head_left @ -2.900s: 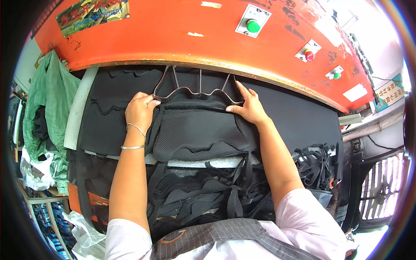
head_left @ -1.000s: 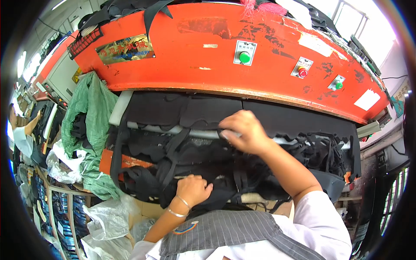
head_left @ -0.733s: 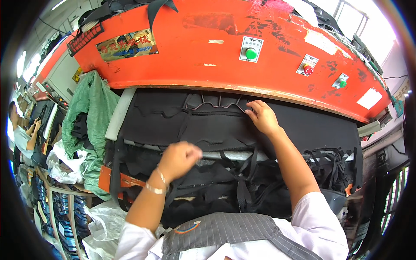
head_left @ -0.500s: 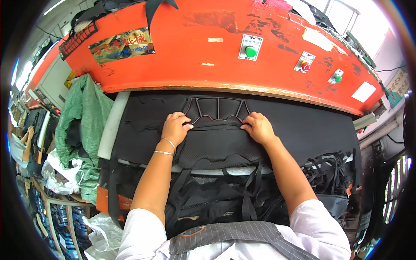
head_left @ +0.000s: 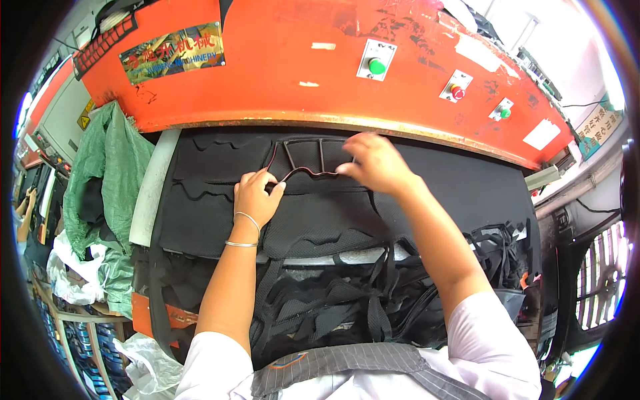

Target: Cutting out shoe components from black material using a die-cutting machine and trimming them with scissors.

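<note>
A thin-walled cutting die (head_left: 321, 157), a fan-shaped metal frame with inner ribs and a wavy near edge, lies on black textured sheet material (head_left: 460, 183). My left hand (head_left: 256, 200), with two bangles on its wrist, pinches the die's near left corner between thumb and fingers. Over the die's right part is my right hand (head_left: 380, 165), slightly blurred. Its thumb reaches to the wavy edge while the fingers stand apart from it. That hand hides the right end of the die. Wavy cut lines show in the sheet at the left.
An orange press (head_left: 267, 87) with green and red buttons spans the far side. Tangled black offcuts (head_left: 313, 300) hang at the near edge. A green woven sack (head_left: 110, 173) stands left, beside a pale roll (head_left: 155, 190). Another person's arm shows at far left.
My right hand has left the die's near right corner and moved up and inward over it. My left hand stays at the left corner. The whole view has shifted slightly.
</note>
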Demonstrator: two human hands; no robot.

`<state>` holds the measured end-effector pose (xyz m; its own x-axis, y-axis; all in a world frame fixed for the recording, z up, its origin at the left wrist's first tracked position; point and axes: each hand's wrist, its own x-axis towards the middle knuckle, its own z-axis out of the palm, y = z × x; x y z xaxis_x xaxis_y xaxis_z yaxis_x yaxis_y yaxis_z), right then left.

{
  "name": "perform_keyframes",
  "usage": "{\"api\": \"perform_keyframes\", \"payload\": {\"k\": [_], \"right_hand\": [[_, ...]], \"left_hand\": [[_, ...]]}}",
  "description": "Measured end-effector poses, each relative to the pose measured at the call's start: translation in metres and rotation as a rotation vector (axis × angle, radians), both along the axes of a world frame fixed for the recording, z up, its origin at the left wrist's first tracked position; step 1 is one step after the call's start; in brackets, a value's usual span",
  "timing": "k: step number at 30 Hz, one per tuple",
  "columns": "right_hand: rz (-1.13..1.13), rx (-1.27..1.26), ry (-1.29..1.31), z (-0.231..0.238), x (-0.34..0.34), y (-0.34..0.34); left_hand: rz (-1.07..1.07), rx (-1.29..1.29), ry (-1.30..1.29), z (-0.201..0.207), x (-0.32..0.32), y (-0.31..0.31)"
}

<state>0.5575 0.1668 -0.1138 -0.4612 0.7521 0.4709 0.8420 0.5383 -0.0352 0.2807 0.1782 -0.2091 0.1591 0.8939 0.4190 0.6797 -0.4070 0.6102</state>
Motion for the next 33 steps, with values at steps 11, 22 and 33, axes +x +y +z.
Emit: {"api": "perform_keyframes", "payload": {"k": [11,22,33], "right_hand": [[-0.06,-0.862,0.136,0.009,0.008,0.038],[-0.394,-0.768,0.377,0.061,0.078,-0.188],[-0.227,-0.748,-0.059,0.069,0.056,-0.206]], "left_hand": [[-0.367,0.052,-0.943,0.045,0.036,0.034],[-0.292,-0.326,0.554,0.03,0.094,0.119],[-0.26,-0.606,0.613,0.047,0.099,0.116]]}}
